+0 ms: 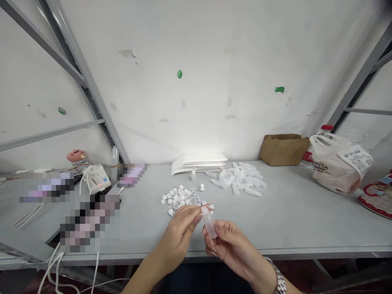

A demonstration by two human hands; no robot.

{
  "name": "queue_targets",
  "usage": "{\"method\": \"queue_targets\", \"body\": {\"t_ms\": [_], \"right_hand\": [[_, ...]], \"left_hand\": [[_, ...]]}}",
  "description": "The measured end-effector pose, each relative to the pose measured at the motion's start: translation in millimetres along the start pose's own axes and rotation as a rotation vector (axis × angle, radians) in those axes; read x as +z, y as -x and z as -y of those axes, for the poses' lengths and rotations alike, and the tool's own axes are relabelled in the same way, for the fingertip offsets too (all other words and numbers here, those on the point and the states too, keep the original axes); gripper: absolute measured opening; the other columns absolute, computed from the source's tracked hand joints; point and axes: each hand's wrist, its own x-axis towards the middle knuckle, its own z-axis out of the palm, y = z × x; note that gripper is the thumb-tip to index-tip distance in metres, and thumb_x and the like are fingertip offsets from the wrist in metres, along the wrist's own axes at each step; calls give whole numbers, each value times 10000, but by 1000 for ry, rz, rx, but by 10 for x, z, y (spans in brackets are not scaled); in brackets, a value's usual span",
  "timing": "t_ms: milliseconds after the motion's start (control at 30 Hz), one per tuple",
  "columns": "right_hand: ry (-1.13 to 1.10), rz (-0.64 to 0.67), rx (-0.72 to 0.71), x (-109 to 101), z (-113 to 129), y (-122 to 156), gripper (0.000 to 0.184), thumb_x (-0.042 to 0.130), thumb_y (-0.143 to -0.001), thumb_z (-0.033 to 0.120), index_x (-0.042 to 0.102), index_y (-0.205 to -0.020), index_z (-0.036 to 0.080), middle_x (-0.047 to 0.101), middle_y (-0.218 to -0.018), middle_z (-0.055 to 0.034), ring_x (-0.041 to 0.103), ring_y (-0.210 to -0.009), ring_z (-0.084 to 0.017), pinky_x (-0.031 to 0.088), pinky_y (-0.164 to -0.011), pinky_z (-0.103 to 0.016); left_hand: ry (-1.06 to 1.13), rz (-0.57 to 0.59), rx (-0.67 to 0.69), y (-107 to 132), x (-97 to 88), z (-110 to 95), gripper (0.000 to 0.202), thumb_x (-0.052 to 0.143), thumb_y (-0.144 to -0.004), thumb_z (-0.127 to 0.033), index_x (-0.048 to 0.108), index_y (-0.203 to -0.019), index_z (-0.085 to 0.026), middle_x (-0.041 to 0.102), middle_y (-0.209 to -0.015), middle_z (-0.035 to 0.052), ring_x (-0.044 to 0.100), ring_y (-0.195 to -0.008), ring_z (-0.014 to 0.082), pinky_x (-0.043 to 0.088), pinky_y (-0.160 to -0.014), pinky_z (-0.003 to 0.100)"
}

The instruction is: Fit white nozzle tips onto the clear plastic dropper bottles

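My right hand holds a small translucent plastic bottle around its body, its top tilted slightly left. At the bottle's neck, my left hand is closed with its fingers against a white cap. Whether that cap is fully seated cannot be told. Just beyond my hands lies a loose pile of white caps with thin strips attached. Farther right is a heap of similar translucent bottles, lying on their sides. One bottle with a cap stands upright behind the cap pile.
A stack of white sheets or flat packs lies against the wall. A brown cardboard box and a white plastic bag stand at the right. On the left are a white power strip, cables and pixelated objects. The table's front edge runs below my hands.
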Motion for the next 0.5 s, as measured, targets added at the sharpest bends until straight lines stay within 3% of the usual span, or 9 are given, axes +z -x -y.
{"method": "queue_targets", "body": {"t_ms": [100,200,333,500], "right_hand": [[-29,9,19,-13,-5,4,324,639,-799,372,696,-776,54,528,-516,-7,402,-449,-51,314,-503,-201],[-63,-22,29,-15,-14,2,289,644,-802,335,690,-754,53,540,-552,-14,404,-471,-45,326,-518,-193],[-36,-84,0,17,-7,-5,260,647,-800,318,671,-694,83,533,-574,-3,400,-492,-43,342,-546,-189],[414,-208,-141,58,24,12,324,617,-800,398,637,-635,119,511,-559,4,428,-534,-86,364,-566,-224]], "left_hand": [[-188,4,123,12,-46,29,372,321,-890,-54,525,-1172,-184,638,-1074,96,560,-966,189,444,-840,354],[-408,-65,261,26,-49,38,365,307,-827,26,555,-1032,-147,665,-912,86,580,-844,188,446,-789,370],[-596,-94,309,31,-23,5,330,313,-776,40,570,-871,-145,637,-693,47,556,-647,168,453,-698,352],[-625,-45,298,40,-53,-79,318,314,-756,39,563,-814,-151,587,-605,26,498,-569,159,437,-623,326]]}}
